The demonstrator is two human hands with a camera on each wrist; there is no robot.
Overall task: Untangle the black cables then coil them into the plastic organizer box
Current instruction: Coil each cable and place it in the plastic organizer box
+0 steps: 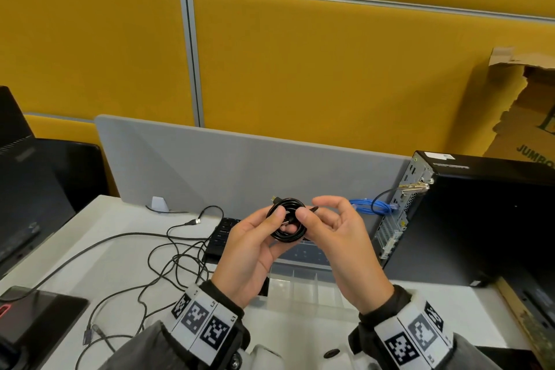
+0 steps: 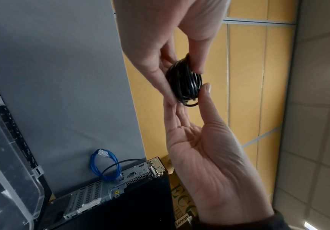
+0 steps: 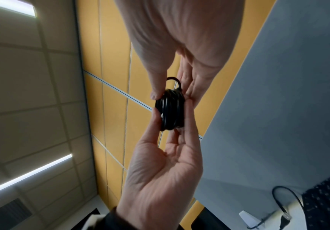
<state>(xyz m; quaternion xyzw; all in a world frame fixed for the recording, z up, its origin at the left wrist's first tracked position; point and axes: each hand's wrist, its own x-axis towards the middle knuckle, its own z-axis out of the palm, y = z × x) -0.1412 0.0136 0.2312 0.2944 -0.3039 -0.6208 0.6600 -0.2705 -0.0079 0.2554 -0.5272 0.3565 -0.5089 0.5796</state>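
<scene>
A black cable wound into a small tight coil (image 1: 288,221) is held up above the desk between both hands. My left hand (image 1: 281,220) pinches its left side, thumb in front and fingers behind. On the right side my right hand (image 1: 309,211) pinches it with the thumb, the other fingers curled. A plug end sticks out at the coil's top. The left wrist view shows the coil (image 2: 187,80) edge-on between my left hand (image 2: 183,84) and right hand (image 2: 189,98). More black cables (image 1: 168,258) lie tangled on the desk to the left. The clear organizer box (image 1: 300,282) stands open below the hands.
A black keyboard (image 1: 222,237) lies behind the box against the grey divider (image 1: 240,165). A black desktop computer (image 1: 480,219) with a blue cable (image 1: 366,207) stands at the right. A monitor (image 1: 24,174) and a dark device (image 1: 39,312) sit at the left.
</scene>
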